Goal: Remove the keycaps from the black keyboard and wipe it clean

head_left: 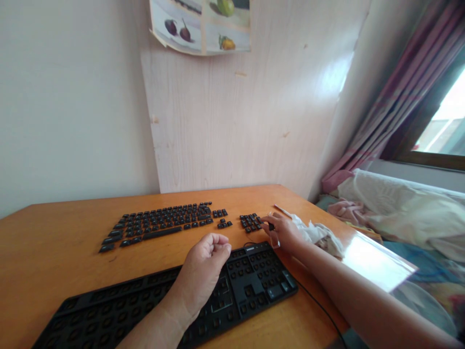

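Here, a big black keyboard [250, 279] lies on the orange-brown counter [54, 242], close to the person, with most of its keys off. A few keys [275, 292] sit on it near its right end. The left hand [210, 254] is above the middle of the keyboard, with its fingers curled in and its thumb near them. I cannot tell if it has anything inside. The right hand [282, 230] is past the far edge of the keyboard, with its fingers pinched around a thin, see-through loop [278, 241]. A small dark bit [271, 226] shows by its fingers, and I cannot tell if it is a key. Just beside these fingers is a small block of loose black keys [250, 222]. Farther left, a big bunch of loose keys [163, 220] lies in neat rows, and a tiny group of keys [224, 224] is between the two. A thin stick [282, 210] and a crumpled white cloth [316, 235] lie near the right hand. A black cord [319, 303] runs along the right side, under the right arm. On the wall hangs a picture of fruit [203, 26].
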Demonstrator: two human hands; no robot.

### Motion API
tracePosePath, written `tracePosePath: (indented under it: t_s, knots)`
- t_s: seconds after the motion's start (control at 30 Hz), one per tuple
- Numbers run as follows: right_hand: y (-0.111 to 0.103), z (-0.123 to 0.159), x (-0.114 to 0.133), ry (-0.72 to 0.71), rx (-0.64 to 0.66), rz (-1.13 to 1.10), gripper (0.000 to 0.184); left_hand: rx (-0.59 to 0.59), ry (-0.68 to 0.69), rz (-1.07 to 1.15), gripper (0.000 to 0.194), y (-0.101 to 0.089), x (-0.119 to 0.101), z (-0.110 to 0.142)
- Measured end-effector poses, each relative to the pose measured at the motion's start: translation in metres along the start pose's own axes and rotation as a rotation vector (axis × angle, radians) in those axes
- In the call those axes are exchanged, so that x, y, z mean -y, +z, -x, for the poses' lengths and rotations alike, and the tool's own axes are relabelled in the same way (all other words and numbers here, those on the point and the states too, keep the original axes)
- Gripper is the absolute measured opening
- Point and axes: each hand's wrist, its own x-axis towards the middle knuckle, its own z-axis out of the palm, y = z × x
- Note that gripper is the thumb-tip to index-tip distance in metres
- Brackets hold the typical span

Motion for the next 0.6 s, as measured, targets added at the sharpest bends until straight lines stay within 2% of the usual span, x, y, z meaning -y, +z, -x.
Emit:
tracePosePath:
  t_s: [0.13, 0.27, 0.37, 0.47, 0.6]
  knots:
    - [-0.014, 0.003, 0.008, -0.016, -0.109, -0.058, 0.034, 0.021, 0.152, -0.278, 0.043, -0.003, 0.004, 0.003]
    - [-0.027, 0.009, 0.02, -0.037, -0.152, -0.198, 0.028, 0.168, 0.262, -0.617, 0.084, -0.007, 0.014, 0.007]
    - [-0.032, 0.017, 0.029, 0.029, -0.181, -0.304, 0.021, 0.278, 0.285, -0.751, 0.104, -0.007, 0.018, 0.009]
    - [-0.037, 0.027, 0.037, 0.091, -0.211, -0.37, 0.014, 0.308, 0.279, -0.825, 0.108, -0.005, 0.016, 0.012]
    - [-0.05, 0.043, 0.048, 0.117, -0.138, -0.489, 0.017, 0.312, 0.28, -0.852, 0.101, -0.004, 0.011, 0.016]
